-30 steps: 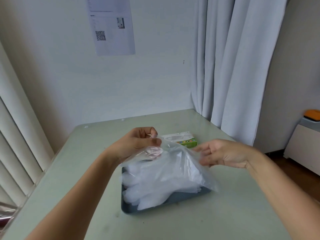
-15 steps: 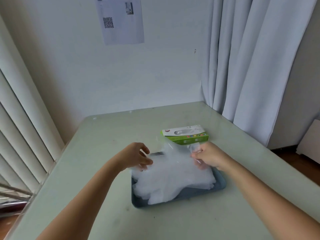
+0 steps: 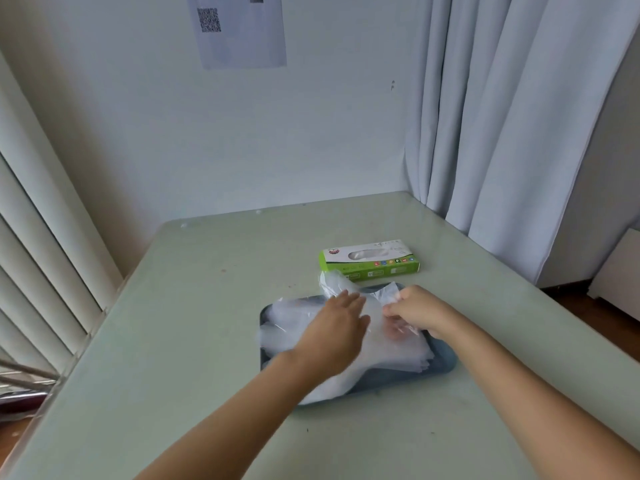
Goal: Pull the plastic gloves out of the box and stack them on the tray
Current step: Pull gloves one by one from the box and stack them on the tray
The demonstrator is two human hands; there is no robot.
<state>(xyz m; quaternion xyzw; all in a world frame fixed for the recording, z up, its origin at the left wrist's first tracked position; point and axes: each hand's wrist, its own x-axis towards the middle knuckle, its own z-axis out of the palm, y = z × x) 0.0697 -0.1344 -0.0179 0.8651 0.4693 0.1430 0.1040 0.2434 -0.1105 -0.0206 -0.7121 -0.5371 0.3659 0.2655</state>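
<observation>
pinching the top edge of the gloves (image 3: 391, 351), the right hand (image 3: 417, 313) has its fingers curled on the film; the left hand (image 3: 334, 329) presses flat, fingers straight. they lie heaped in the tray (image 3: 446, 363). the box (image 3: 369, 259) stands just past it at 1 o'clock. this looks like smoothing the stack; the next move likely calls for letting go and reaching to the box slot.

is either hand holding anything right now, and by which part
The right hand pinches the top plastic glove by a bunched edge at the far side of the tray. The left hand holds nothing: it presses flat on that glove.
</observation>
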